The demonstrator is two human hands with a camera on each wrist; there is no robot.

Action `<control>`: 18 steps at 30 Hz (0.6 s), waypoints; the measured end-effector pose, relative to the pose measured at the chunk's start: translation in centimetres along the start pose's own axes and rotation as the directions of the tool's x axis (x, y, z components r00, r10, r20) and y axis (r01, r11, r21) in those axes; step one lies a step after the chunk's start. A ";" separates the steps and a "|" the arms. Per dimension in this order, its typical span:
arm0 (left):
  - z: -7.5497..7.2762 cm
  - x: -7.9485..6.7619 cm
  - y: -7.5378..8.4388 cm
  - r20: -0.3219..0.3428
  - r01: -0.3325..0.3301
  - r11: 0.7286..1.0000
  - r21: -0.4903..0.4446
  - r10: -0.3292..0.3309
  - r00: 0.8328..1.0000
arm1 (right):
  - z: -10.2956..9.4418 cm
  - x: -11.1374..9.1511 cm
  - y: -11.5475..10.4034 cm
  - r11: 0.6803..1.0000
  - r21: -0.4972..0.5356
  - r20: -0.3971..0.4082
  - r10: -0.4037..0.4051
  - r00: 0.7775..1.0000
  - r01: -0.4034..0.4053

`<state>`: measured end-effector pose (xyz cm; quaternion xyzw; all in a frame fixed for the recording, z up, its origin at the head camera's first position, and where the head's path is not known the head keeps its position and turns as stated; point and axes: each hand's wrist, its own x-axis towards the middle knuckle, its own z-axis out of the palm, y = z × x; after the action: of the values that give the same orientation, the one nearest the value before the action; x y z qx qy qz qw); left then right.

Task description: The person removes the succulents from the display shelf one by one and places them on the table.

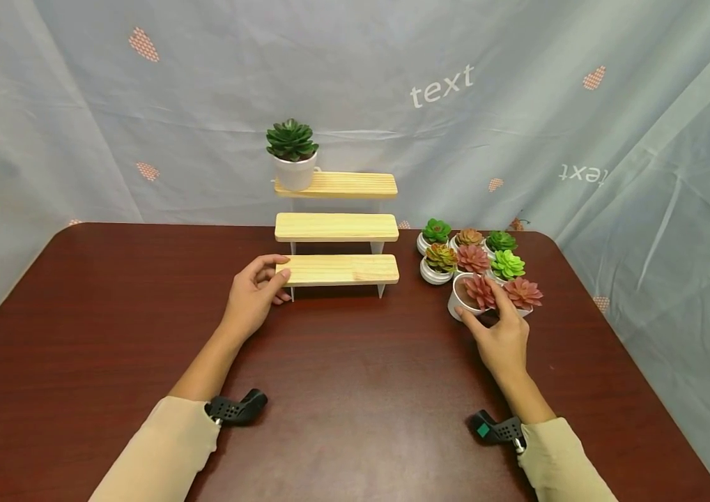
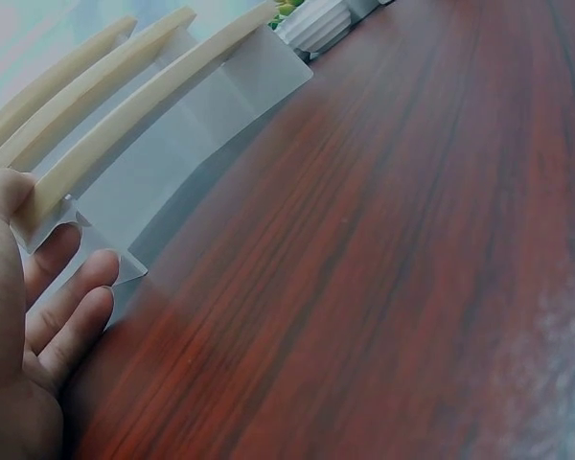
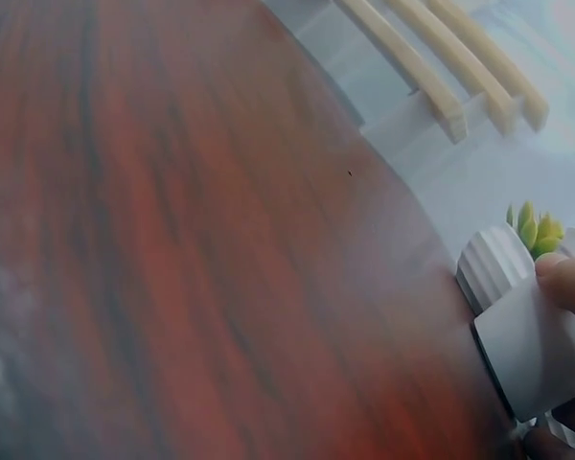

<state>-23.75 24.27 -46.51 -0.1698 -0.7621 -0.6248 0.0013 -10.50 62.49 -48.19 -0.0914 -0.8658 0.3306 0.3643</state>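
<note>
A three-step display stand with pale wooden shelves (image 1: 342, 270) stands at the back middle of the table. My left hand (image 1: 251, 296) grips the left end of its lowest shelf, thumb at the top edge and fingers around the end and below. To the right, my right hand (image 1: 505, 341) holds a smooth white pot (image 1: 457, 305) by its rim, between thumb and fingers. A red succulent (image 1: 479, 291) sits off to one side in this pot, with brown filling showing beside it. In the right wrist view the thumb lies against the white pot (image 3: 532, 345).
A dark green succulent in a white pot (image 1: 295, 173) stands on the top shelf's left end. Several small potted succulents crowd behind and beside the held pot, among them a yellow-green one (image 1: 440, 258) and a red one (image 1: 522, 293). A grey curtain (image 1: 355, 84) hangs behind the table (image 1: 355, 404).
</note>
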 end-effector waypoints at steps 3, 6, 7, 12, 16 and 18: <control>0.0 -0.4 1.1 0.003 0.001 1.000 0.004 -0.001 1.000 | 0.0 0.1 0.1 1.000 -0.002 -0.001 -0.001 1.000 0.001; 0.1 -0.7 2.0 0.007 0.002 1.000 0.012 -0.002 1.000 | 0.0 0.1 0.2 1.000 0.002 -0.006 -0.008 1.000 0.008; 0.1 -0.8 2.2 0.009 0.002 1.000 0.014 -0.002 1.000 | 0.0 0.2 0.2 1.000 0.003 -0.008 -0.011 1.000 0.011; 0.1 -0.8 2.2 0.011 0.005 1.000 0.018 -0.005 1.000 | 0.2 0.4 0.5 1.000 0.010 -0.012 -0.021 1.000 0.021; 0.0 -0.4 1.1 0.010 0.010 1.000 0.022 -0.010 1.000 | 0.2 0.4 0.6 1.000 0.007 -0.010 -0.020 1.000 0.020; 0.0 -0.2 0.3 0.008 0.008 1.000 0.024 -0.008 1.000 | 0.2 0.4 0.6 1.000 0.004 -0.013 -0.021 1.000 0.021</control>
<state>-23.51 24.30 -46.23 -0.1691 -0.7703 -0.6148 -0.0023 -10.93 63.02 -48.47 -0.0835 -0.8638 0.3279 0.3734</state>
